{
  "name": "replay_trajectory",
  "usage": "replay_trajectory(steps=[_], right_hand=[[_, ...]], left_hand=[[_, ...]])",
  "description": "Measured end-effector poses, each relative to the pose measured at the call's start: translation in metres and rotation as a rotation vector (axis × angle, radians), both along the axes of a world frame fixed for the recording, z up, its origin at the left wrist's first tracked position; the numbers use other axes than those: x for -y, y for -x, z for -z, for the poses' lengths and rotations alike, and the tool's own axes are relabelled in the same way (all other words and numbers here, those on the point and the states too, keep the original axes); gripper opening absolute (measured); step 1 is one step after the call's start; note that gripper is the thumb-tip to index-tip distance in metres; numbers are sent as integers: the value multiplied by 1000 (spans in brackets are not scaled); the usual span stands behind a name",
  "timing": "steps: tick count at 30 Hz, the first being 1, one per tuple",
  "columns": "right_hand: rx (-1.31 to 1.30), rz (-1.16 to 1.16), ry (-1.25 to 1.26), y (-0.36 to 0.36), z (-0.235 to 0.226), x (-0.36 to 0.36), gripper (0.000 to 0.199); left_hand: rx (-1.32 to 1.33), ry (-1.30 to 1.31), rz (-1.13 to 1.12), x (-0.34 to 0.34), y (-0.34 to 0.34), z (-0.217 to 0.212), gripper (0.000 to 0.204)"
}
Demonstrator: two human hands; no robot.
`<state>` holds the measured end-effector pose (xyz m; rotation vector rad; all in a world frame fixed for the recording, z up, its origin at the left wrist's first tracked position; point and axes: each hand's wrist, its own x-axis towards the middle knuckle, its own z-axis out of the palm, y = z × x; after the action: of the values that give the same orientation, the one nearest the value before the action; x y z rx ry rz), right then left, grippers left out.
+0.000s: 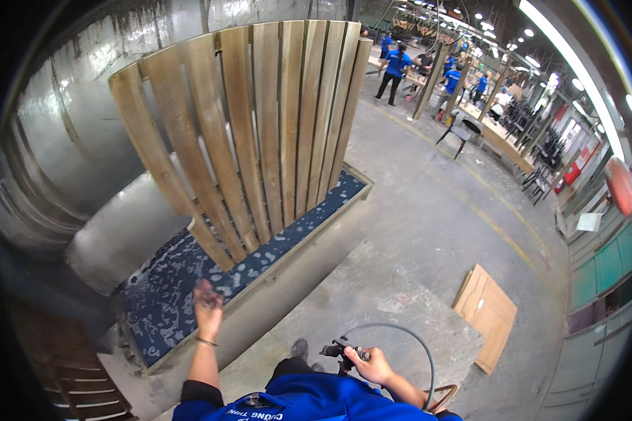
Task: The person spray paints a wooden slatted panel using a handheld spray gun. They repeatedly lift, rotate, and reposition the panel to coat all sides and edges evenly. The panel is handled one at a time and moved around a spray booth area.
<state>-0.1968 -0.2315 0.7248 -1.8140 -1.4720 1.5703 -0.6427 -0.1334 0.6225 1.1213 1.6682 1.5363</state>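
Note:
My left hand (208,303), its fingers stained dark and somewhat blurred, is stretched over the near side of a long trough (260,289). It looks open, with no object visible in it. Dark blue liquid (163,298) with pale patches of foam lies in the trough. Just beyond that hand, a fan-shaped panel of brown wooden slats (260,133) stands upright with its narrow lower end at the liquid, apart from my fingers. Close to my body, my right hand (373,366) is closed around a black spray gun (344,353). A grey hose (418,335) curves from the gun past my right forearm.
Behind the panel rises a stained, shiny metal wall (56,133). Flat brown boards (486,316) lie on the concrete floor to my right. Dark slatted wood (84,379) is at lower left. Farther off are several people in blue shirts, a black chair (460,135) and workbenches.

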Motion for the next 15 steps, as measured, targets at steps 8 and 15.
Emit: replay_trajectory(steps=[8,15], right_hand=[[421,170,336,-98,51,17,80],[149,501,148,-178,62,79,50]], left_hand=[[217,-196,4,-138,18,-47,48],[161,51,51,-86,-73,-59,49]])
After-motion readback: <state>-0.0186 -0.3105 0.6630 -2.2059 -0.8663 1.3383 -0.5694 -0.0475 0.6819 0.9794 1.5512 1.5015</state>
